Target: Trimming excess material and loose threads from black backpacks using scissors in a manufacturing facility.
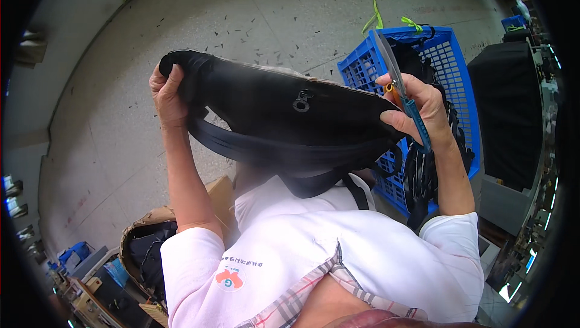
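On the pale grey floor stands one blue plastic basket with lattice walls, to the person's right, heaped with black straps and fabric. One long, black fabric piece, with a curved strap along its lower side and a small grey mark right of its middle, is held up above the lap, its right end before the basket's left wall. One open brown cardboard box with dark contents sits at lower left.

Of two bare hands, the left hand is closed on the piece's left end, thumb on top. The right hand pinches its right end while also gripping one pair of teal-handled scissors, blades pointing away. Two lime-green ties mark the basket's far edge, one by its left corner.
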`<state>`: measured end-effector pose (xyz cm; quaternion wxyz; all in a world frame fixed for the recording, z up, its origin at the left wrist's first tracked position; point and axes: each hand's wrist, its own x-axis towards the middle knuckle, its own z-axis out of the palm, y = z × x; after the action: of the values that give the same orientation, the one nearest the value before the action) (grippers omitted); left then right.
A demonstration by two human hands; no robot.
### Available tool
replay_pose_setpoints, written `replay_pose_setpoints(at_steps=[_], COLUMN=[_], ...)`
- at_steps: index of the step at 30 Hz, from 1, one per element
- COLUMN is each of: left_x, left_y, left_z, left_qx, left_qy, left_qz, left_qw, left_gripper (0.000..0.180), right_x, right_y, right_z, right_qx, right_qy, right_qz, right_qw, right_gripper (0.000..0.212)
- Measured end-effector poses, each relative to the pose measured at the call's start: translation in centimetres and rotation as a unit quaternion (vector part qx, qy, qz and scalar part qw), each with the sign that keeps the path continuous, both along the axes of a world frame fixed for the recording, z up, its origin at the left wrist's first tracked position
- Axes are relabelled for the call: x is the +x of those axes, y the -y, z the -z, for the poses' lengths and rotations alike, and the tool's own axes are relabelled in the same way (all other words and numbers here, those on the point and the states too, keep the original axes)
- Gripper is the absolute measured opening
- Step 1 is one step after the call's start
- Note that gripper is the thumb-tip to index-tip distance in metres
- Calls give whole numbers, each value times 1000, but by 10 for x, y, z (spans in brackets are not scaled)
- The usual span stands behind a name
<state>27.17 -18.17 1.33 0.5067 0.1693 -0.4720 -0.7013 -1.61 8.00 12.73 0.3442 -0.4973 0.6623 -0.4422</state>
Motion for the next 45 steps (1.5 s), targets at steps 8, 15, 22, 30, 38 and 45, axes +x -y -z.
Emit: replay_pose_setpoints(at_steps=[8,15,22,30,38,45], left_x=[-4,-2,-6,-7,-10,-12], left_y=[0,4,5,8,8,4], left_z=[3,12,15,19,19,12], left_qx=[9,26,36,67,68,90], left_qy=[-13,1,12,-1,-3,1], left_qz=[26,32,39,27,36,30], left_qw=[1000,999,999,997,997,995], left_gripper=[14,15,15,14,13,10], right_x=[-26,-31,-29,-26,-27,-16], right_y=[-12,-11,-2,3,3,16], right_z=[-17,-37,-35,-28,-27,-35], right_qx=[44,49,66,21,-4,-12], right_qy=[-307,-467,-463,-483,-520,-511], right_qz=[-104,-193,-240,-238,-225,-219], right_qw=[945,861,851,843,824,831], right_gripper=[86,78,73,60,54,60])
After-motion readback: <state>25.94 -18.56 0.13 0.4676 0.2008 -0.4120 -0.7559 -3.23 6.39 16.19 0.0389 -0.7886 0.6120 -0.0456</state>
